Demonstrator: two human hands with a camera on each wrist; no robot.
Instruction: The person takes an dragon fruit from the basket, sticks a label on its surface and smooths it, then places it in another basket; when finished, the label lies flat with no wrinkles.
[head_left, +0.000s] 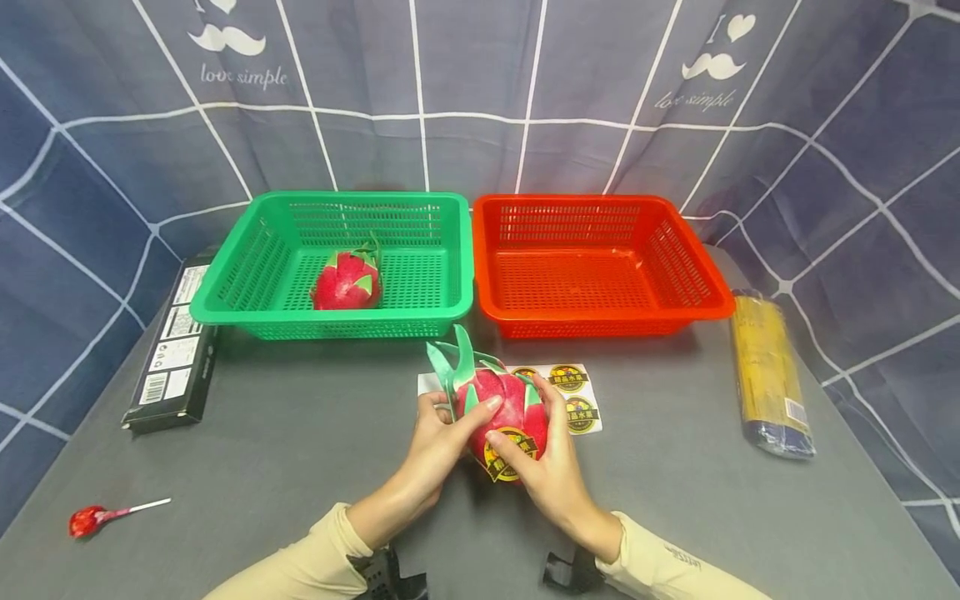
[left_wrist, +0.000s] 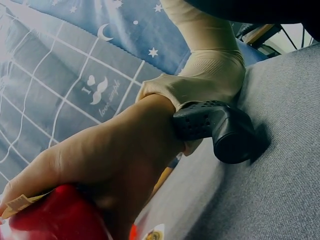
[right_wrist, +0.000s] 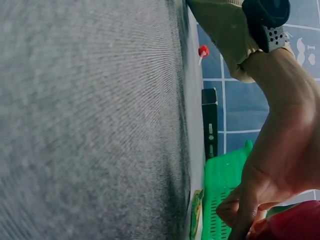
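A red dragon fruit (head_left: 510, 400) with green leafy tips is held between both hands above the table. A round black-and-gold sticker (head_left: 512, 455) lies on its near side; its edge stands slightly off the skin in the left wrist view. My left hand (head_left: 438, 446) grips the fruit's left side, thumb on top. From the right, my right hand (head_left: 555, 475) grips it too, its thumb against the sticker's upper edge. Behind the fruit lies a white sheet of similar stickers (head_left: 581, 414), partly covered. The fingers under the fruit are hidden.
At the back stand a green basket (head_left: 330, 317) holding another dragon fruit (head_left: 347, 282) and a red basket (head_left: 607, 315) beside it. A black box (head_left: 171, 358) and a lollipop (head_left: 88, 521) lie left. A yellow wrapped package (head_left: 768, 371) lies right.
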